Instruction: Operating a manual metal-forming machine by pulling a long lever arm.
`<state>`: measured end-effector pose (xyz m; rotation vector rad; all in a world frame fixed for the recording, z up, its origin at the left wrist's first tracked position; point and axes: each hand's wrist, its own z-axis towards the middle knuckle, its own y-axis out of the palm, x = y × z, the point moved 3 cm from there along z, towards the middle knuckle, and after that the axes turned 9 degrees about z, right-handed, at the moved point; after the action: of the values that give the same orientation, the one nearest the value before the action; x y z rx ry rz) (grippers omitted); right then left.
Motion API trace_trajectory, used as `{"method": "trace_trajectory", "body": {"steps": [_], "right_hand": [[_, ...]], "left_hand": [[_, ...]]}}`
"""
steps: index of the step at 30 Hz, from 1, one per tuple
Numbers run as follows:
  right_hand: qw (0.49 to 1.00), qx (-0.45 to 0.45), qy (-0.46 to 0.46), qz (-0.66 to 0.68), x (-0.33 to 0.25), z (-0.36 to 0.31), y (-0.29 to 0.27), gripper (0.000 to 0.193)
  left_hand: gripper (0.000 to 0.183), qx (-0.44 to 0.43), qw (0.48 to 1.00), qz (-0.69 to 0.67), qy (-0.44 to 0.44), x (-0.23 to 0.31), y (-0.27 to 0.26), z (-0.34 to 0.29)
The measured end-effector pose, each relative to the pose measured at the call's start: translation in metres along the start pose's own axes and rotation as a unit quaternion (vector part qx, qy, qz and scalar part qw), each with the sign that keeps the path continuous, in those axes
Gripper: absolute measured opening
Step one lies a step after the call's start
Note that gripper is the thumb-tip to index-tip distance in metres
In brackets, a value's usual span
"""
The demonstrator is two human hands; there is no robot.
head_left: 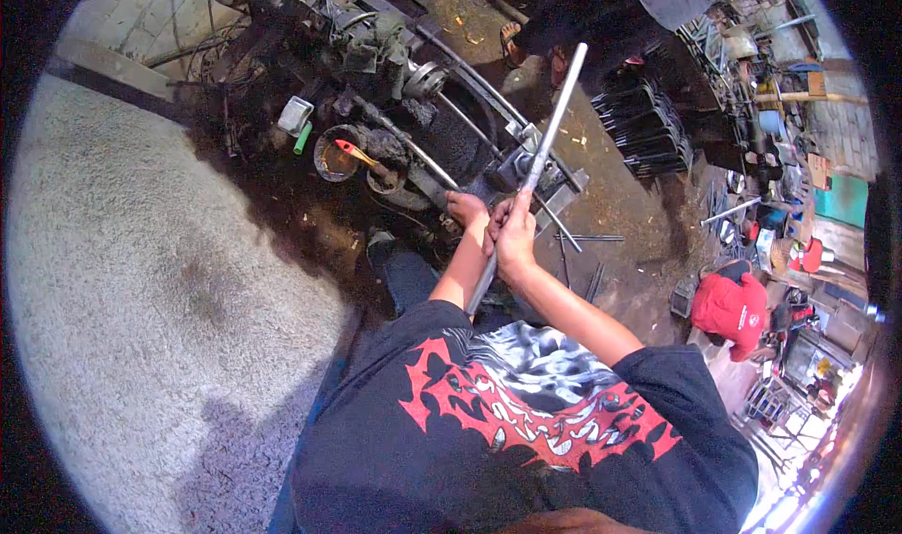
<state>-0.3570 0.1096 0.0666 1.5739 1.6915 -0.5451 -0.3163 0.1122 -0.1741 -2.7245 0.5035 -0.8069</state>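
Note:
A long metal bar [556,111] runs slantwise past my chest, its upper end pointing away to the right. My right hand [514,233] is closed around it, and its lower end comes out below the wrist. Beside it, my left hand [470,213] is curled at the near end of a second, thinner bar on the machine; what its fingers hold is hidden. The greasy machine [427,81], with parallel rails and a round chuck-like part, stands in front of me. A paintbrush [355,153] with a red and yellow handle rests across tins at its left.
A white container [295,115] and a green cylinder [303,139] lie left of the machine. Bundled dark rods [644,125] are stacked to the right. Someone in a red shirt [730,310] crouches at far right, near cluttered shelves. Another person's sandalled foot [512,44] shows beyond the machine.

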Motion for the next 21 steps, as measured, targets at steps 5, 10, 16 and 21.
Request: {"method": "trace_trajectory", "body": {"steps": [5,10,16,21], "right_hand": [[0.997,0.056,-0.036,-0.032,-0.001,0.006,-0.009,0.062],[0.985,0.115,-0.105,-0.068,-0.004,0.006,-0.023,0.054],[0.883,0.285,-0.228,-0.296,-0.019,-0.005,-0.018,0.043],[0.838,0.336,-0.236,-0.358,-0.033,-0.03,0.006,0.034]], "left_hand": [[0.073,-0.109,0.984,0.135,0.05,0.018,-0.023,-0.002],[0.042,-0.321,0.904,0.247,0.141,0.077,-0.077,0.011],[0.021,-0.406,0.848,0.124,0.317,0.251,-0.115,0.033],[0.015,-0.19,0.791,0.168,0.556,0.394,-0.088,0.059]]}}
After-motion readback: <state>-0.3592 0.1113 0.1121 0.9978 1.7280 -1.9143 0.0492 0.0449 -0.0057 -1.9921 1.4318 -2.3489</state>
